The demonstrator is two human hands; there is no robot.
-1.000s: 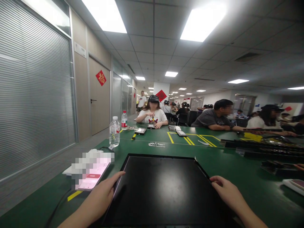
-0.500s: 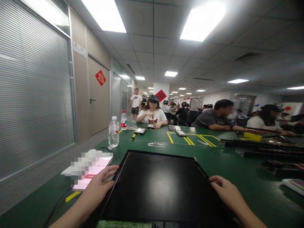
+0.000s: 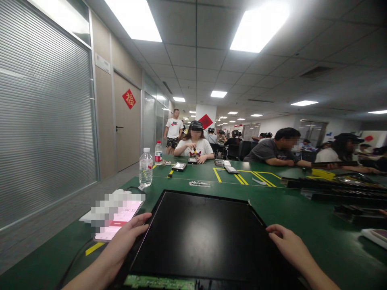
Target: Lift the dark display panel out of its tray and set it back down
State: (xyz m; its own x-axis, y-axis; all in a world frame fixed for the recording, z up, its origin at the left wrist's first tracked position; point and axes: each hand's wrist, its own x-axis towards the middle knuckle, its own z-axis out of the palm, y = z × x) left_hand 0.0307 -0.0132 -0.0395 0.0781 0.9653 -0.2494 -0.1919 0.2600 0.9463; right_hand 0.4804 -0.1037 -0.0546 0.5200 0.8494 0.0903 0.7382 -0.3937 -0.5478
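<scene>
A black LCD panel (image 3: 199, 233) in a thin dark frame lies before me on the green table. My left hand (image 3: 131, 233) holds its left edge, the fingers stretched along the frame. At the right edge my right hand (image 3: 284, 241) grips the frame with bent fingers; its fingertips are partly hidden. Along the panel's near edge a strip of green circuit board (image 3: 160, 282) shows. Beside my left hand lies a phone (image 3: 121, 221) with a lit pink screen, partly blurred out.
Two plastic bottles, a larger one (image 3: 146, 169) and a red-capped one (image 3: 158, 153), stand at the left. Hard drives (image 3: 179, 166) lie near a person (image 3: 195, 147) seated opposite. Dark metal strips (image 3: 326, 195) and a yellow tray (image 3: 322, 174) are on the right.
A little more of the green circuit board shows at the panel's near edge. My left hand has shifted slightly down the frame. The person in the aisle has walked closer.
</scene>
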